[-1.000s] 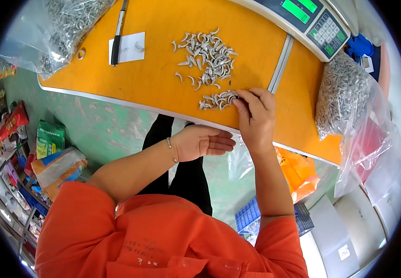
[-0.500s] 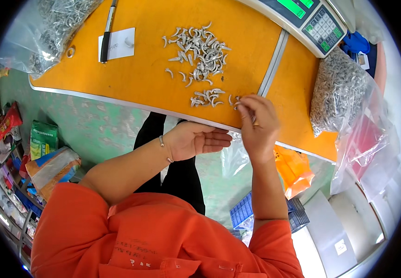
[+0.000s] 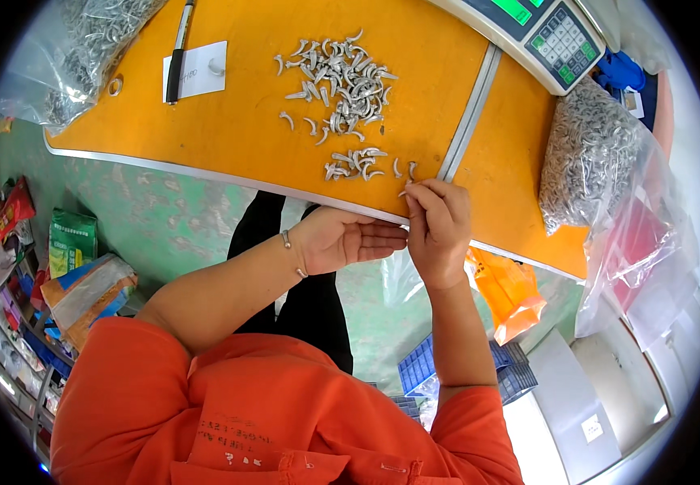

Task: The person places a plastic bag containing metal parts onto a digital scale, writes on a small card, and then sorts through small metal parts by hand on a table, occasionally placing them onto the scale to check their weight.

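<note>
My left hand (image 3: 335, 242) lies palm up just below the near table edge, fingers stretched out and nothing visible on the palm. My right hand (image 3: 440, 234) is at that same edge, thumb and forefinger pinched on a small curved metal piece (image 3: 402, 193), mostly hidden by the fingertips. Two loose hook-shaped silver pieces (image 3: 397, 168) lie just beyond those fingers. To their left is a small cluster of the same pieces (image 3: 355, 163). Farther back spreads a larger pile of curved metal pieces (image 3: 350, 85) on the orange table (image 3: 237, 137).
A digital scale (image 3: 544, 40) stands at the far right. Clear bags of metal pieces sit at the right (image 3: 588, 158) and far left (image 3: 107, 36). A black pen (image 3: 176, 69) rests on a white card (image 3: 208, 71), near a metal ring (image 3: 115, 86). An orange bag (image 3: 507, 295) hangs below the edge.
My right hand has drawn back toward me and slightly left, closer to my left hand's fingertips. My left hand stays palm up, nearly still. The whole view has shifted a little.
</note>
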`<state>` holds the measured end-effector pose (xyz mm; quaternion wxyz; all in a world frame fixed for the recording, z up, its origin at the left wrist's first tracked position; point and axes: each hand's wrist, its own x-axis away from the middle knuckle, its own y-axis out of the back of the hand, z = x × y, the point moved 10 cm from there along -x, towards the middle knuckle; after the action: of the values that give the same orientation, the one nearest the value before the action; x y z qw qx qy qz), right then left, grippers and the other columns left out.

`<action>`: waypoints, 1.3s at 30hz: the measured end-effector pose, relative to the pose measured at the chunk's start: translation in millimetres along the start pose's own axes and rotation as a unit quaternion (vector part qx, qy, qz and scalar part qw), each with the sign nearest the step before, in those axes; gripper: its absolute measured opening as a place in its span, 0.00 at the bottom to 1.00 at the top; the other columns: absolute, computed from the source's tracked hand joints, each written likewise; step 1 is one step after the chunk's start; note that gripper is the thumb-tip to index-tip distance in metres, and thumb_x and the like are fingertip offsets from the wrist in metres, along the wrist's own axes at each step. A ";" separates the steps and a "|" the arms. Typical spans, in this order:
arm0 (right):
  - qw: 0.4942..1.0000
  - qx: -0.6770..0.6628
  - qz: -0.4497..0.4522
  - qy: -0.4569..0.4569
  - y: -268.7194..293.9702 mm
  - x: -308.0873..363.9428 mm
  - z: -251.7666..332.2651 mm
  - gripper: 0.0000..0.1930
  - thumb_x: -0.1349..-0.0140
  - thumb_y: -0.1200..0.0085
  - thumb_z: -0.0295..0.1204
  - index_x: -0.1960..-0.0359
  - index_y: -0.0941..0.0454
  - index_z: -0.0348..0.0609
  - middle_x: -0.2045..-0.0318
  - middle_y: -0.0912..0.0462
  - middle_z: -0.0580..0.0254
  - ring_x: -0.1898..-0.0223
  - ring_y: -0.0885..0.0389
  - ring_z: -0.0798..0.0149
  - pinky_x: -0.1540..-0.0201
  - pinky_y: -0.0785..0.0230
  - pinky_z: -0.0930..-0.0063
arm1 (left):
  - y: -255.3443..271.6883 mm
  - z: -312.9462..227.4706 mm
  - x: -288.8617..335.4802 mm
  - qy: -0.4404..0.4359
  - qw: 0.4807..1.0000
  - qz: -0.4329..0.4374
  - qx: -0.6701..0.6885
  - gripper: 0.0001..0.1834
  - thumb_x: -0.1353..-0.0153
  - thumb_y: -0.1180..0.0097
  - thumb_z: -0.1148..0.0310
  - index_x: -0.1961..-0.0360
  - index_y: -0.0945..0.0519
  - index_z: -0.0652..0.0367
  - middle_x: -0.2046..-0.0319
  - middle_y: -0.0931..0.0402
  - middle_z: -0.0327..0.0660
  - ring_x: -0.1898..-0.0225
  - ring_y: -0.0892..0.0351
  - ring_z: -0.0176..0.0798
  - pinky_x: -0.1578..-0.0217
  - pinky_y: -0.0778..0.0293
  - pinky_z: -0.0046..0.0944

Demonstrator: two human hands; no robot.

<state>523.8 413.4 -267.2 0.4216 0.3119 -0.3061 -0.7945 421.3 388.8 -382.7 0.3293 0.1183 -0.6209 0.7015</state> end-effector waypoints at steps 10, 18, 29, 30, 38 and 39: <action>0.999 0.022 0.008 0.028 -3.7 8.0 8.5 0.13 0.60 0.46 0.16 0.68 0.25 0.38 0.69 0.27 0.57 0.68 0.29 0.55 0.68 0.35 0.69 | 2.6 1.8 -7.0 0.005 0.999 0.005 0.036 0.20 0.36 0.67 0.62 0.50 0.34 0.66 0.54 0.30 0.51 0.52 0.28 0.44 0.51 0.30 0.42; 0.985 -0.131 0.107 -0.017 -11.2 3.0 24.3 0.14 0.62 0.43 0.16 0.69 0.24 0.38 0.69 0.26 0.56 0.68 0.27 0.56 0.66 0.34 0.67 | 7.4 2.9 2.9 0.010 0.998 -0.010 0.067 0.19 0.36 0.64 0.63 0.52 0.33 0.66 0.56 0.29 0.50 0.55 0.26 0.43 0.54 0.28 0.41; 0.999 0.003 -0.021 -0.033 -5.3 -12.4 0.9 0.12 0.58 0.45 0.16 0.68 0.24 0.36 0.70 0.26 0.54 0.69 0.27 0.54 0.67 0.32 0.69 | -0.2 0.2 7.8 0.021 0.999 -0.004 0.038 0.19 0.40 0.58 0.65 0.53 0.32 0.69 0.57 0.28 0.52 0.55 0.26 0.45 0.54 0.28 0.40; 0.999 0.002 -0.020 -0.032 0.7 -9.4 5.8 0.12 0.58 0.45 0.16 0.68 0.24 0.36 0.70 0.26 0.54 0.69 0.27 0.54 0.67 0.32 0.69 | 1.6 0.4 8.9 0.021 0.999 -0.005 0.038 0.19 0.40 0.58 0.65 0.53 0.32 0.69 0.57 0.28 0.52 0.55 0.26 0.45 0.54 0.28 0.40; 0.988 -0.091 0.121 -0.018 -27.0 -29.4 20.7 0.14 0.61 0.49 0.14 0.68 0.23 0.39 0.70 0.26 0.55 0.69 0.27 0.53 0.68 0.32 0.69 | 1.7 0.7 11.4 0.020 0.998 0.002 0.063 0.19 0.39 0.59 0.64 0.54 0.31 0.68 0.58 0.27 0.50 0.56 0.25 0.44 0.55 0.28 0.39; 0.992 -0.058 0.107 0.032 -28.9 -40.2 26.1 0.13 0.58 0.50 0.13 0.68 0.23 0.38 0.70 0.26 0.55 0.69 0.27 0.55 0.69 0.32 0.72 | 1.6 0.8 10.8 0.019 0.998 0.001 0.063 0.19 0.39 0.59 0.64 0.54 0.31 0.68 0.58 0.27 0.50 0.56 0.25 0.44 0.55 0.28 0.39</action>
<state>508.4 467.1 -263.2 0.5313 0.2773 -0.2774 -0.7510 412.0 391.4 -377.6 0.3323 0.1245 -0.5694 0.7415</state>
